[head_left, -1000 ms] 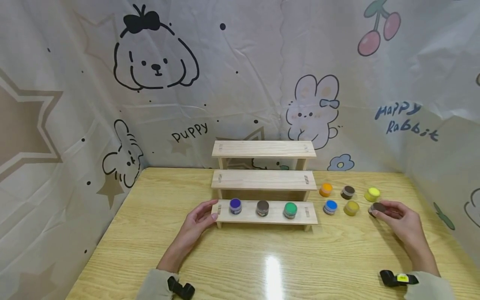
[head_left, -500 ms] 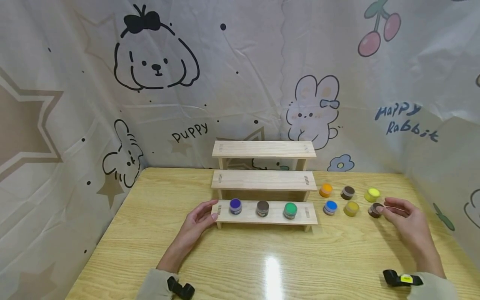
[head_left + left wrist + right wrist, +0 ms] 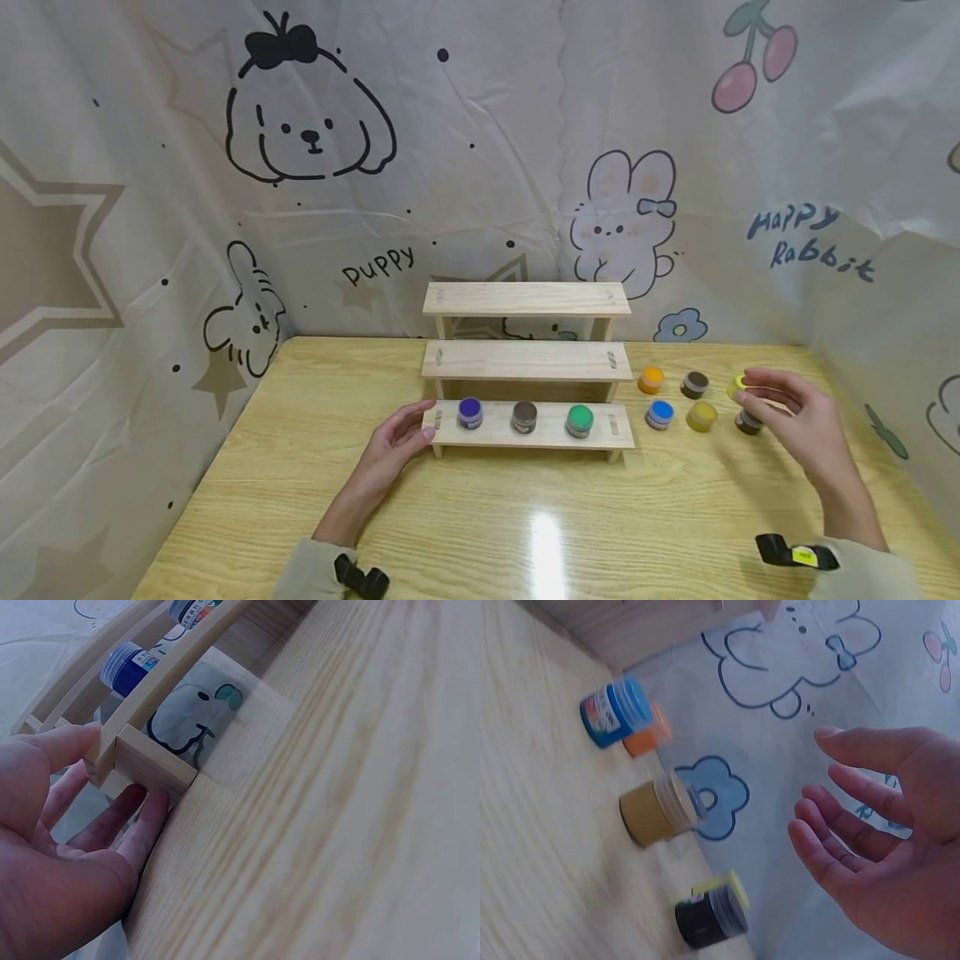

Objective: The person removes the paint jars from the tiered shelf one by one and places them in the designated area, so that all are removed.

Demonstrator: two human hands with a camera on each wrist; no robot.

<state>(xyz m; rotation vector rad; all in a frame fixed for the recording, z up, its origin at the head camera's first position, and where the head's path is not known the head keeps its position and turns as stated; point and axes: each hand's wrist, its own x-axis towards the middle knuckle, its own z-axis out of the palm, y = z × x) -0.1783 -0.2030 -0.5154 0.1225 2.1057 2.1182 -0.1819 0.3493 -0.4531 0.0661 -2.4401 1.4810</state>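
A three-step wooden display shelf (image 3: 525, 360) stands on the table. My left hand (image 3: 395, 435) grips the left end of its lowest step; in the left wrist view the thumb (image 3: 71, 742) lies on the plank's edge and the fingertips touch the leg below. On that step stand a purple-lidded paint jar (image 3: 470, 413), a brown-lidded paint jar (image 3: 524, 417) and a green-lidded paint jar (image 3: 580, 421). My right hand (image 3: 802, 417) hovers at the right with loosely bent fingers, holding nothing. It partly covers a yellow paint jar (image 3: 736, 387) and a dark paint jar (image 3: 711, 918).
Right of the shelf stand an orange paint jar (image 3: 651, 380), another dark-lidded jar (image 3: 694, 384), a blue jar (image 3: 660, 414) and an ochre jar (image 3: 702, 416). A printed curtain (image 3: 480, 183) encloses the table (image 3: 360, 517) at the back and sides.
My right hand has let go of the dark jar in the front row, moved off it to the right, then risen back over the jars toward the yellow one. My left hand has stayed put.
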